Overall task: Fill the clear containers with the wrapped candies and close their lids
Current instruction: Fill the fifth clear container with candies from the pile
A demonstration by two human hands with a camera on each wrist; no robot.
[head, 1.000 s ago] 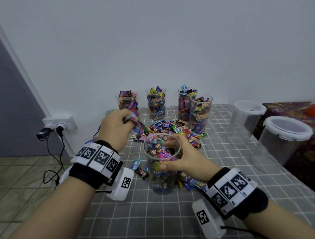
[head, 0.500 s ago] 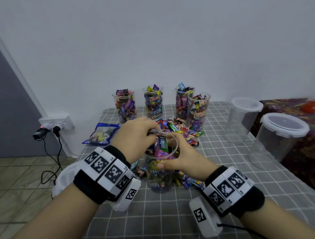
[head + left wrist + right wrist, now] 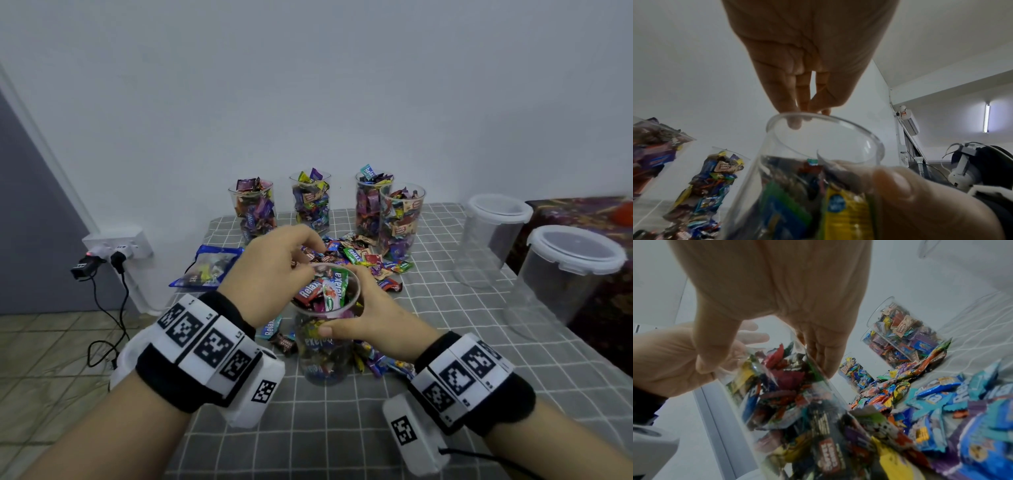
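Five clear cups of wrapped candies stand on the checked grey desk (image 3: 342,428). Four filled cups (image 3: 310,202) are in a rough row at the far edge by the wall. The fifth, the near cup (image 3: 325,342), stands upright at centre, nearly full. Right hand (image 3: 370,318): fingers and thumb curled round the near cup's upper wall. Left hand (image 3: 274,270): above the near cup's rim, fingertips bunched and pointing down at its mouth; whether they pinch a candy cannot be told. Loose candies (image 3: 363,257): scattered heap between near cup and far row. Two lidded clear containers (image 3: 565,274): right side of desk, well apart from the cups. Blue candy bag (image 3: 209,267): left edge of desk.
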